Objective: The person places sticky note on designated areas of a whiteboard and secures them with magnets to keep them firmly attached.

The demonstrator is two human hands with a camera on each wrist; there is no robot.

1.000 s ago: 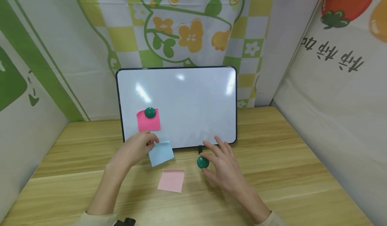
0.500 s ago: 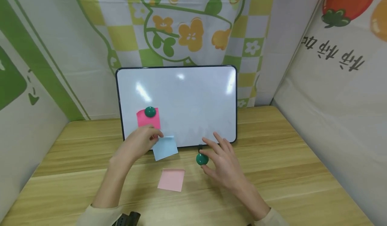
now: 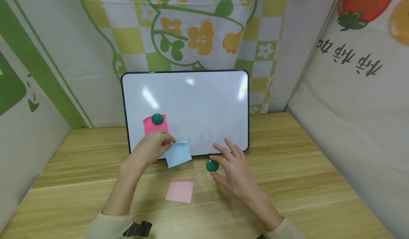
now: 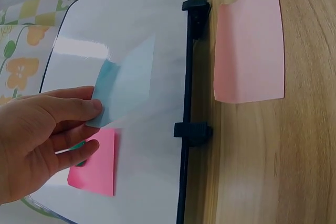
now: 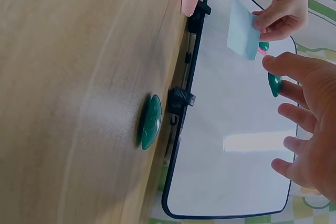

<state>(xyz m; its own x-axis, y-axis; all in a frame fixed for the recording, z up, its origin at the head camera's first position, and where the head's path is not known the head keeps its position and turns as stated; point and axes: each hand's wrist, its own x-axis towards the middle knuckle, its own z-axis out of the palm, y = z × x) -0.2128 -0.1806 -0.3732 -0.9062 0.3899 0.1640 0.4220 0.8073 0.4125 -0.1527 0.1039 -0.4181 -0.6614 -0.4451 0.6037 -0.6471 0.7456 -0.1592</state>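
A person's left hand (image 3: 150,152) pinches a light blue square sticky note (image 3: 179,153) by its corner, holding it at the lower edge of a white, dark-framed whiteboard (image 3: 204,104) that stands propped on a pale wooden bench (image 3: 303,168). The right hand (image 3: 234,173) hovers with fingers spread and relaxed, grasping nothing, just beside a round dark green magnet (image 3: 212,166) lying on the bench in front of the board.

The work appears to be at the point of bringing the blue note up to the board. The next move would call for laying the paper flat against the white surface and closing the right fingers round the loose magnet. A hot pink sticky note (image 3: 150,126) already hangs on the board under a second green magnet (image 3: 157,118), touching the left hand's knuckles. A pale pink sticky note (image 3: 180,190) lies flat on the bench between the two forearms.

The head view suggests the right thumb and forefinger bracket the magnet. The right wrist view shows the magnet (image 5: 149,121) resting on the wood with the hand (image 5: 310,129) well clear of it. The left wrist view alone shows thumb and fingers (image 4: 79,109) clamping the blue note (image 4: 126,80), as well as the board's black clip feet (image 4: 193,132).
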